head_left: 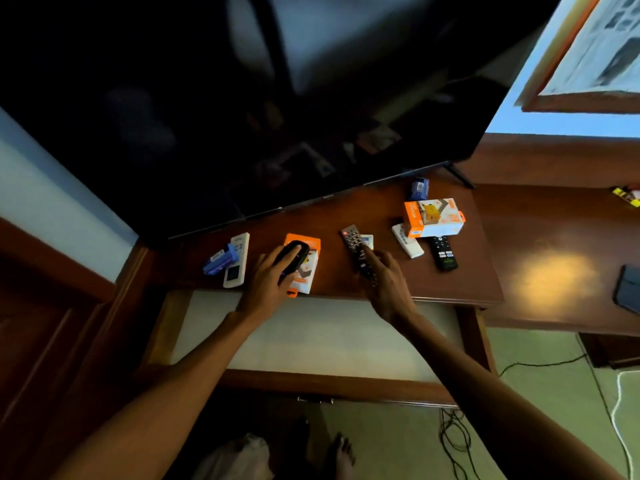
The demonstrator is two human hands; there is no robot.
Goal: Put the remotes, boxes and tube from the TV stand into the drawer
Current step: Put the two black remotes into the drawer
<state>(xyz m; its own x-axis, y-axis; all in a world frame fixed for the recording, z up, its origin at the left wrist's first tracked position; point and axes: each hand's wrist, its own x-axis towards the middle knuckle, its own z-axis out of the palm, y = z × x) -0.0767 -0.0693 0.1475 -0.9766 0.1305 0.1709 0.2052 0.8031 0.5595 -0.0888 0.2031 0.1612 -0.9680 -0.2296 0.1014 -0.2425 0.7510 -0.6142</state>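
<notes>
One drawer stands pulled out below the desk, its pale floor bare of any item. On the desk, in front of the dark TV, the things lie in a loose row. At the far left a white remote has a blue tube lying across it. Next to the right lies a flat orange-and-white box with a rounded black remote on top; the left hand curls over that black remote, fingers closing on it. The right hand presses on the near end of a long black button remote, though whether it grips is unclear. Further right lie a white remote, a slim black remote, an orange box and a small blue box.
</notes>
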